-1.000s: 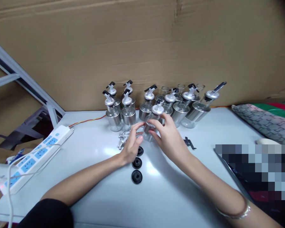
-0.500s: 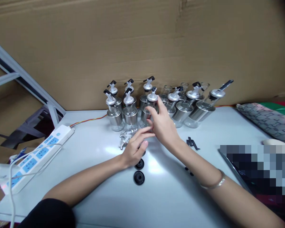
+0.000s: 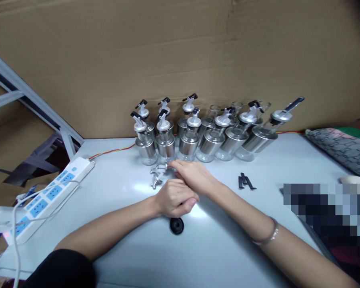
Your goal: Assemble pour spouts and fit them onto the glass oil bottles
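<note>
The right hand (image 3: pixel 193 176) lay flat-fingered on the white table (image 3: pixel 123 240), its fingertips touching the small heap of silver metal spouts (image 3: pixel 157 175) that sat just in front of the left end of the bottle row; whether it had pinched one of them could not be told. The left hand (image 3: pixel 174 198) rested just beside and nearer the person, curled into a loose fist over the spot where black rubber stoppers lay, its fingers closed, though what they enclosed was hidden. One black rubber stopper (image 3: pixel 177 225) lay bare on the table just below that fist. Along the far edge, against the cardboard wall (image 3: pixel 180 60), stood a row of glass oil bottles (image 3: pixel 189 140) with steel sleeves and white pourer caps, all upright and packed close together. To the right of the hands, well apart, lay a few black plastic levers (image 3: pixel 245 182). At the left edge a white power strip (image 3: pixel 48 192) with blue sockets ran along the table, a red and yellow wire (image 3: pixel 111 152) trailing behind it toward the bottles. A patterned cushion (image 3: pixel 342 148) sat at the far right corner. A thin bracelet (image 3: pixel 268 236) circled the right wrist.
</note>
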`<state>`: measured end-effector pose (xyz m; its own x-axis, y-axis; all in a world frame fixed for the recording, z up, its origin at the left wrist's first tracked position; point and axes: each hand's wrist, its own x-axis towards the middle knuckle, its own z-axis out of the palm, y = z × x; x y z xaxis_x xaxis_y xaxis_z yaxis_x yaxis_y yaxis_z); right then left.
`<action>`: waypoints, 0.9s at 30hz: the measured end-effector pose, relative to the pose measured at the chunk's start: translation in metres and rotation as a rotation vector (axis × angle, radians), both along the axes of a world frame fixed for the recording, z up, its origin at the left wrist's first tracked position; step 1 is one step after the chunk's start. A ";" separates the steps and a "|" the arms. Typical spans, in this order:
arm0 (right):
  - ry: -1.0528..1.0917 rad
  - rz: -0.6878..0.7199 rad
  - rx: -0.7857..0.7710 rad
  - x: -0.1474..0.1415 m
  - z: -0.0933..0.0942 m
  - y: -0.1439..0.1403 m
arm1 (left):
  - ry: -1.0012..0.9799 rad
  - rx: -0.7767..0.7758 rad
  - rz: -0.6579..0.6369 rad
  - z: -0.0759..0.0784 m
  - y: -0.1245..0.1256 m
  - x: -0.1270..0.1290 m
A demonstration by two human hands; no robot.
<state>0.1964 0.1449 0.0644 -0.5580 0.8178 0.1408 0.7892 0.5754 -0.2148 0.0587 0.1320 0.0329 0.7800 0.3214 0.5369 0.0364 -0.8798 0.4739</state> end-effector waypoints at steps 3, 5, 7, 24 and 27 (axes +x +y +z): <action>-0.040 -0.003 -0.032 -0.003 0.001 0.003 | -0.066 0.069 0.007 0.002 0.000 0.002; -0.054 -0.003 -0.048 -0.002 0.002 0.004 | -0.128 0.123 0.013 0.002 0.000 0.004; -0.056 -0.007 -0.060 0.002 0.003 0.004 | -0.209 0.176 0.010 0.002 0.000 0.006; 0.484 -0.026 -0.438 0.085 0.042 -0.062 | -0.208 0.245 0.079 0.007 0.001 0.005; 0.517 -0.050 -0.526 0.086 0.040 -0.063 | -0.194 0.226 0.005 0.006 0.000 0.005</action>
<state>0.2822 0.0819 0.1048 -0.4868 0.8725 -0.0420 0.5354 0.2600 -0.8036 0.0633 0.1325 0.0389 0.6543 0.1803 0.7344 -0.0308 -0.9640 0.2641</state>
